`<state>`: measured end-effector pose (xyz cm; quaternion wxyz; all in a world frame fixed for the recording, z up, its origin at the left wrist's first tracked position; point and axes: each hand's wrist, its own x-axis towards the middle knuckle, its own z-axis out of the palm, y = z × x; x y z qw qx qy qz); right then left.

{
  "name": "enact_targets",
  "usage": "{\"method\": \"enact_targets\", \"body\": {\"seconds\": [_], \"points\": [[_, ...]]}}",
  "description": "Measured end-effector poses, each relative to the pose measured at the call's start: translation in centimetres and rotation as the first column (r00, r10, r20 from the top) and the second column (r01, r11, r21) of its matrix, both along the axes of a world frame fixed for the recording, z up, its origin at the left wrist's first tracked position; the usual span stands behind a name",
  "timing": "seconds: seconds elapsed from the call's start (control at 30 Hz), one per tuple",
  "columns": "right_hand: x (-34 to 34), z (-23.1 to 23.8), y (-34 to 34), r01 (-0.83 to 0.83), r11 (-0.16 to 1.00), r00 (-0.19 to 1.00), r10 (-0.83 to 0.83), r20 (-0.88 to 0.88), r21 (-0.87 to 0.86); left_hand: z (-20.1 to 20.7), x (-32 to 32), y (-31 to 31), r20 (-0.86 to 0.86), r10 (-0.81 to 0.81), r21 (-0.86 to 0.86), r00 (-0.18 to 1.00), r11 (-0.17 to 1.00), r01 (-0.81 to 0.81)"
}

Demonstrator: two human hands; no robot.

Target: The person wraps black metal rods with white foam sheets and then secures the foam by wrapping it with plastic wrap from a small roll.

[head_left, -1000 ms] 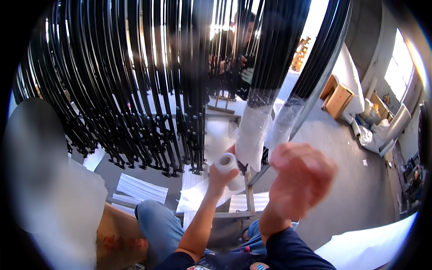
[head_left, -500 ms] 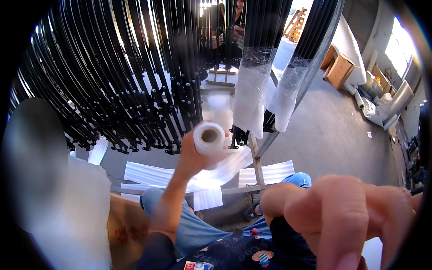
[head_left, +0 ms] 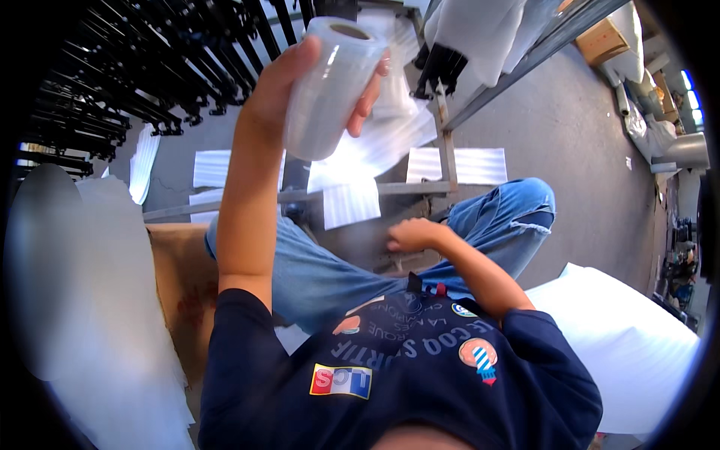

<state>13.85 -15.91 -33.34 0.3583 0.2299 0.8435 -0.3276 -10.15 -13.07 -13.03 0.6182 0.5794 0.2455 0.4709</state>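
My left hand is raised and wrapped around a thick roll of clear plastic film; the roll tilts, its hollow core showing at the top. Low over my lap, my right hand is curled into a loose fist, and nothing shows in its fingers. Beyond the roll, long black metal bars hang in a dense row at the upper left. To the roll's right are black bar ends under a white wrapped cover.
A grey metal frame stands before my knees, with white foam strips lying over and around it. White sheets pile beside a cardboard box on my left. Another white sheet spreads on my right.
My view has tipped downward, so the bars sit higher in the picture. My right hand has dropped from close to the camera to my lap. The film roll now shows its side.
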Motion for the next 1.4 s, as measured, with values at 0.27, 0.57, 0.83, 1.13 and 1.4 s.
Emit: {"method": "enact_targets", "body": {"seconds": [0.27,0.57,0.83,1.13,1.4], "points": [[3.0,-14.7,-7.2,0.022,0.848,0.989,0.059,0.137,-0.530,-1.4,-2.1,1.2,-0.161,-0.133,-0.105,0.978,0.988,0.117],[-0.4,-13.3,-12.7,0.188,0.904,0.982,-0.178,0.063,-0.383,-6.0,-3.6,3.4,-0.399,-0.424,-0.203,0.813,0.905,0.373],[-6.9,-10.0,-11.8,0.264,0.626,0.955,-0.279,0.106,-0.734,-5.2,-0.6,2.1,-0.552,-0.427,-0.150,0.716,0.896,0.419],[-6.7,-6.9,-6.2,0.592,0.772,0.772,-0.460,-0.438,0.233,-4.5,-1.2,-3.8,-0.590,-0.200,-0.097,0.782,0.979,0.177],[-8.6,-7.5,-2.9,0.583,0.803,0.692,-0.571,-0.441,-0.124,-5.7,-1.5,-4.3,-0.244,-0.123,-0.231,0.962,0.971,0.065]]}}
